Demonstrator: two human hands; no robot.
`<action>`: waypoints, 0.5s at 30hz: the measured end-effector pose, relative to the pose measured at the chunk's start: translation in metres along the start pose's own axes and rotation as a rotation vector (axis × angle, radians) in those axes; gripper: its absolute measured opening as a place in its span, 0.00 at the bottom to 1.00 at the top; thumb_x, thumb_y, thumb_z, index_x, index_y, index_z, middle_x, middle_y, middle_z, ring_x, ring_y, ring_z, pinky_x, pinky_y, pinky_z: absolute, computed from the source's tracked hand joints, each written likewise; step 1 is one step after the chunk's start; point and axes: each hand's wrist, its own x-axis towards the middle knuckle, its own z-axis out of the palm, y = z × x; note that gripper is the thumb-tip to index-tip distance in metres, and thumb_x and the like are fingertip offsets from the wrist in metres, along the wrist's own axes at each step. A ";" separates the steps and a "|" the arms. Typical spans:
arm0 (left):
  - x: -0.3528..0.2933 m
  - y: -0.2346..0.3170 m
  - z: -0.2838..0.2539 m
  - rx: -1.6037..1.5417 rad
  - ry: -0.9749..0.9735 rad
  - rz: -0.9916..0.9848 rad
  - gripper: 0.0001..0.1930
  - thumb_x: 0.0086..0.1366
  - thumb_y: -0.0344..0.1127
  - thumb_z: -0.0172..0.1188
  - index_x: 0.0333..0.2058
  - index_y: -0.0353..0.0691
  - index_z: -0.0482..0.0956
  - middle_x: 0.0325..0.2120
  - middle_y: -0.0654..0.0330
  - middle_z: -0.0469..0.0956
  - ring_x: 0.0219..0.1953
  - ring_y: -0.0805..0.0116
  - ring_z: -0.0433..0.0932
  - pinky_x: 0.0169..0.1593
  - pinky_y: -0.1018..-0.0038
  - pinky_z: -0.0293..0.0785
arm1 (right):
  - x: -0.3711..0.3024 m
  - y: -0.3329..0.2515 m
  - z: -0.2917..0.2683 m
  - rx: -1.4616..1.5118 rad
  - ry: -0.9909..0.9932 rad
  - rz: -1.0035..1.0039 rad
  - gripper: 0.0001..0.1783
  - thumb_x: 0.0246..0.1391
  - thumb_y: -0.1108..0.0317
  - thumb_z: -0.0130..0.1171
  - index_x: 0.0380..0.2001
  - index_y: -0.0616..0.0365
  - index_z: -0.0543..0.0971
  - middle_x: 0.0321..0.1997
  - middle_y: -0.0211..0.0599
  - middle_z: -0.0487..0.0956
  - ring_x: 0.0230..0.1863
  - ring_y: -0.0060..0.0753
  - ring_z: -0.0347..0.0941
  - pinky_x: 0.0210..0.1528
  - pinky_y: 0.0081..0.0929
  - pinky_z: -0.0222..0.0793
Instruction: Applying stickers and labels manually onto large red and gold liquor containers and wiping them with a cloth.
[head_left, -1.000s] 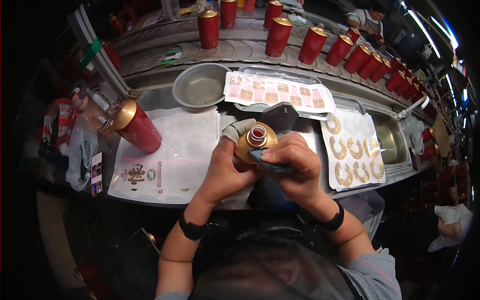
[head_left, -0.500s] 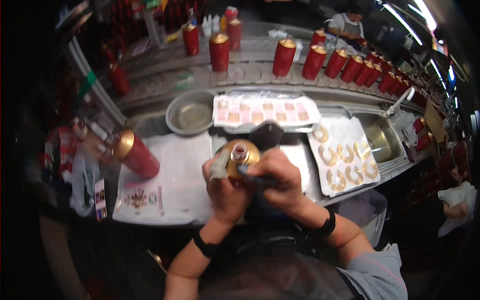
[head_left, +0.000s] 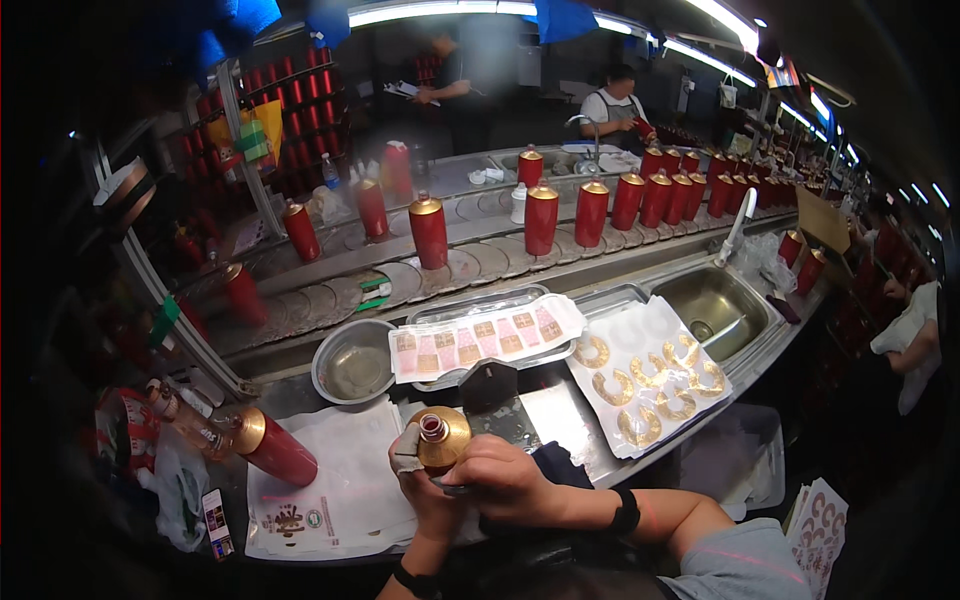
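- Both hands close on one gold-shouldered bottle point(head_left: 441, 437), held upright at the near edge of the steel counter point(head_left: 560, 420), close to the person's body.
- Left hand point(head_left: 425, 485) wraps the bottle from below and from the left, a taped finger lying against its gold side.
- Right hand point(head_left: 502, 478) closes over the bottle's right side; something thin and dark sits under its fingers, too small to make out.
- Just left of the hands, a red bottle point(head_left: 270, 447) with a gold shoulder lies tilted on white printed paper point(head_left: 330, 490).
- Behind the hands sit a round steel bowl point(head_left: 352, 367) and a tray of pink and gold labels point(head_left: 485, 335).
- To the right, a white sheet of gold crescent stickers point(head_left: 650, 375) lies beside a steel sink point(head_left: 715, 305).
- Farther back, upright red bottles with gold caps point(head_left: 541, 218) stand in a row on a conveyor.
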 end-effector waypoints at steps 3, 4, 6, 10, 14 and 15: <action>0.004 0.007 0.000 0.079 -0.007 0.016 0.36 0.52 0.41 0.70 0.56 0.37 0.63 0.49 0.47 0.66 0.52 0.47 0.69 0.55 0.57 0.66 | 0.001 0.011 -0.007 -0.118 0.144 0.021 0.18 0.35 0.76 0.66 0.35 0.56 0.78 0.34 0.36 0.75 0.38 0.44 0.73 0.43 0.37 0.68; 0.004 0.005 0.001 0.088 -0.004 -0.005 0.35 0.53 0.41 0.69 0.56 0.37 0.63 0.49 0.47 0.66 0.52 0.47 0.69 0.55 0.58 0.66 | 0.000 0.011 -0.005 -0.125 0.151 0.022 0.18 0.35 0.76 0.66 0.35 0.56 0.78 0.34 0.36 0.75 0.38 0.44 0.73 0.43 0.37 0.68; -0.004 -0.003 0.001 0.044 0.011 -0.054 0.32 0.54 0.37 0.68 0.55 0.37 0.63 0.49 0.50 0.66 0.53 0.53 0.70 0.56 0.60 0.67 | 0.000 0.007 -0.003 -0.108 0.007 -0.111 0.17 0.36 0.74 0.66 0.35 0.57 0.78 0.34 0.37 0.75 0.38 0.45 0.73 0.43 0.37 0.68; -0.003 0.005 -0.006 0.022 -0.020 -0.119 0.35 0.53 0.38 0.69 0.56 0.35 0.63 0.53 0.49 0.66 0.55 0.52 0.70 0.58 0.61 0.66 | 0.013 0.003 -0.011 -0.089 0.146 -0.052 0.15 0.37 0.75 0.65 0.34 0.56 0.76 0.34 0.38 0.74 0.38 0.45 0.72 0.43 0.37 0.68; -0.002 -0.004 0.002 -0.425 0.020 -0.287 0.39 0.52 0.39 0.73 0.59 0.37 0.61 0.55 0.54 0.68 0.56 0.61 0.70 0.60 0.64 0.65 | -0.008 0.007 -0.009 -0.004 0.023 -0.047 0.17 0.36 0.76 0.64 0.35 0.57 0.77 0.34 0.40 0.75 0.39 0.47 0.72 0.44 0.38 0.68; -0.004 -0.006 0.000 -0.423 -0.014 -0.306 0.42 0.51 0.39 0.74 0.61 0.37 0.59 0.56 0.54 0.66 0.57 0.61 0.70 0.60 0.64 0.66 | -0.009 0.006 -0.006 0.159 0.022 0.056 0.15 0.39 0.74 0.65 0.35 0.58 0.76 0.33 0.42 0.74 0.39 0.49 0.72 0.43 0.37 0.69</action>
